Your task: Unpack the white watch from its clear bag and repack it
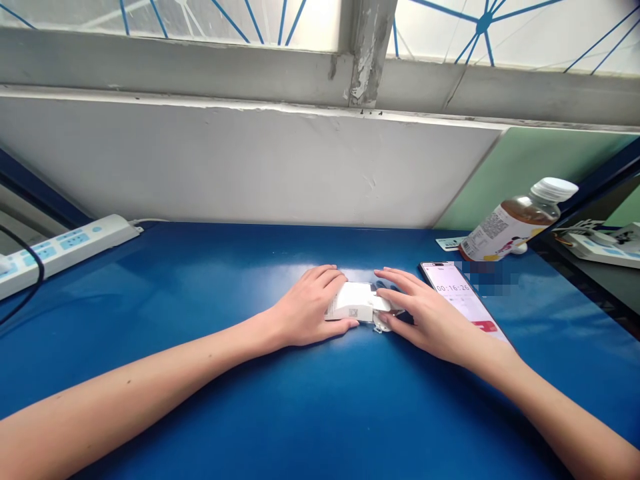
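Note:
A small white box (354,301) with a printed code on its side lies on the blue table (200,300). My left hand (307,307) wraps round its left end, fingers over the top and thumb along the near side. My right hand (425,313) is at the box's right end, fingers pinched on an opened white flap, with a small white piece (381,325) beneath it.
A phone (463,300) showing a running timer lies just right of my right hand. A bottle of amber drink (515,223) lies tilted at the back right. A white power strip (60,250) sits at the left edge. The wall rises behind.

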`<state>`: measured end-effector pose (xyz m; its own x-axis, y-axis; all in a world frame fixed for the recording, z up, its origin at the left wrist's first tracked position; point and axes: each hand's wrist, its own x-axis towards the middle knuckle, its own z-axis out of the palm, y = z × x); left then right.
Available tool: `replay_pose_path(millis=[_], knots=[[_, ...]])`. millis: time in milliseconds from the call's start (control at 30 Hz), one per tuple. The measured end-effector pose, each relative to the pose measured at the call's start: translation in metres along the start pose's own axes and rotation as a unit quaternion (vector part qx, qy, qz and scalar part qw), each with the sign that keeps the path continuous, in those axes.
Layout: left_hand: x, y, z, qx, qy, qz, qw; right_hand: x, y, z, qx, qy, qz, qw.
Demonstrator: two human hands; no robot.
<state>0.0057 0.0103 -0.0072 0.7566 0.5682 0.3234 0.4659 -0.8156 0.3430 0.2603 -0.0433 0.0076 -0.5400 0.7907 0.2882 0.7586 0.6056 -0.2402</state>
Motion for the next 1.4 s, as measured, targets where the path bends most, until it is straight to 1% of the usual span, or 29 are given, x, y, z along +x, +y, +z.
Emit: replay_pose_path(millis=[100,233,533,600,733,800,900,1033,1100,1233,1333,1400], knots=[[0.000,0.001,0.000,0.005,0.005,-0.011,1.000,-0.001,0.004,-0.005,-0.020,-0.008,0.005,1.000],[0.000,0.002,-0.001,0.013,0.011,-0.022,1.000,-0.002,0.008,-0.005,-0.041,-0.009,0.014,0.999],[0.000,0.002,-0.001,0.009,0.016,-0.034,0.999,-0.001,0.002,-0.006,0.006,-0.018,0.039,0.999],[0.000,0.001,0.000,0.009,0.013,-0.037,0.999,-0.001,0.001,-0.007,-0.012,-0.017,0.036,0.999],[0.000,0.001,-0.001,0.012,-0.001,-0.041,0.999,0.000,0.003,-0.009,-0.069,-0.053,0.020,0.996],[-0.001,0.001,-0.001,0.013,-0.009,-0.045,0.999,0.000,0.005,-0.010,-0.089,-0.055,0.012,0.994],[-0.001,0.001,-0.002,0.015,-0.016,-0.050,0.999,0.000,0.009,-0.011,-0.125,-0.018,0.006,0.992],[-0.001,0.000,-0.002,0.019,-0.027,-0.050,0.998,-0.001,0.016,-0.014,-0.165,0.043,0.025,0.985],[-0.001,0.000,-0.001,0.023,-0.033,-0.049,0.998,-0.002,0.019,-0.017,-0.152,0.069,0.034,0.985],[0.001,0.000,-0.004,0.018,-0.044,-0.047,0.998,-0.001,0.020,-0.022,-0.087,0.111,0.062,0.988],[0.003,0.000,-0.008,-0.030,-0.053,-0.059,0.996,0.000,0.015,-0.022,-0.058,0.129,0.065,0.988],[0.004,0.000,-0.009,-0.085,-0.038,-0.092,0.991,0.001,0.012,-0.022,-0.052,0.138,0.057,0.987]])
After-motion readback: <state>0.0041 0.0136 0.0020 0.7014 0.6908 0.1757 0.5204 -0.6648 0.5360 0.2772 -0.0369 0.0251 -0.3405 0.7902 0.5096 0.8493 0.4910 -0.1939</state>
